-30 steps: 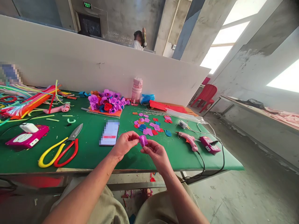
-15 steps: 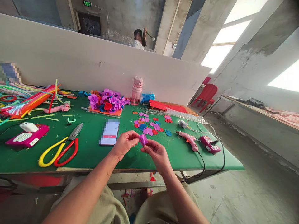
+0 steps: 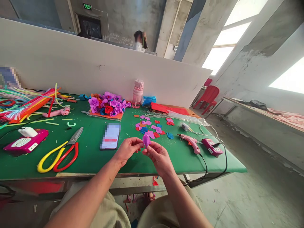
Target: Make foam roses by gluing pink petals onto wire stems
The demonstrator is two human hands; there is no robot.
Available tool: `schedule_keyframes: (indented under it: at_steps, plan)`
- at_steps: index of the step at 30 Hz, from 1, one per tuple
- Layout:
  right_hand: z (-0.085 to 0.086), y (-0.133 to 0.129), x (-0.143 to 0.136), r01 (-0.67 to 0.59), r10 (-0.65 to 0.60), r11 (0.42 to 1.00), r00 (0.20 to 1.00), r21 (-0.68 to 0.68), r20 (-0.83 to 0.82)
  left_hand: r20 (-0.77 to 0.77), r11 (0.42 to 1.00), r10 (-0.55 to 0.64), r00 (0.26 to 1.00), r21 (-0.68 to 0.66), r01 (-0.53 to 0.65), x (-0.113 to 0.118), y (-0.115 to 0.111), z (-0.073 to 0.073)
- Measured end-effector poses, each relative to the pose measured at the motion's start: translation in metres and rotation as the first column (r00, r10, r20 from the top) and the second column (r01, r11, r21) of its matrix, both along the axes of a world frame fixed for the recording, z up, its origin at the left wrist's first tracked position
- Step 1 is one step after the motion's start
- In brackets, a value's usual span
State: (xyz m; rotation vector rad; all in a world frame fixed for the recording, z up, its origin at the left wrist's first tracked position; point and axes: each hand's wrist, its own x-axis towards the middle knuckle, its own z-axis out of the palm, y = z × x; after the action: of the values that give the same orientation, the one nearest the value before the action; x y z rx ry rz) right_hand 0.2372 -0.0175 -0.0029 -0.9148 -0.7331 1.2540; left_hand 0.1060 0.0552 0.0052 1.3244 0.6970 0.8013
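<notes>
A small purple petal point(image 3: 146, 139), curled like a bud, is pinched between my two hands above the front of the green table. My left hand point(image 3: 128, 150) grips its left edge with thumb and fingers. From the right, my right hand point(image 3: 158, 155) holds its lower part. Just beyond lie loose purple, red and blue petals point(image 3: 152, 126), flat on the table. A phone point(image 3: 110, 136) lies left of my left hand. Finished purple, red and blue flowers point(image 3: 109, 103) are heaped on an orange sheet at the back.
Scissors point(image 3: 68, 148) with yellow and red handles lie at left, near a magenta power strip point(image 3: 28, 141). At right are a pink glue gun point(image 3: 190, 142) and another power strip point(image 3: 213, 147) with cords. A pink bottle point(image 3: 137, 94) stands by the white partition point(image 3: 71, 63); a person is behind it.
The petal has turned more upright between my fingers, and my hands have shifted slightly. The person behind the partition has lowered a raised arm. The camera view has moved a little.
</notes>
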Motion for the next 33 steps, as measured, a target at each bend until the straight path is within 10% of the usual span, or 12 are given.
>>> schedule_keyframes:
  at_steps: [33]
  plan:
    - [0.008,-0.0026,0.0006,-0.018,0.02,0.999,0.998,-0.043,0.053,0.065,0.997,-0.028,0.997,-0.067,0.033,-0.0015,0.0001,-0.0045]
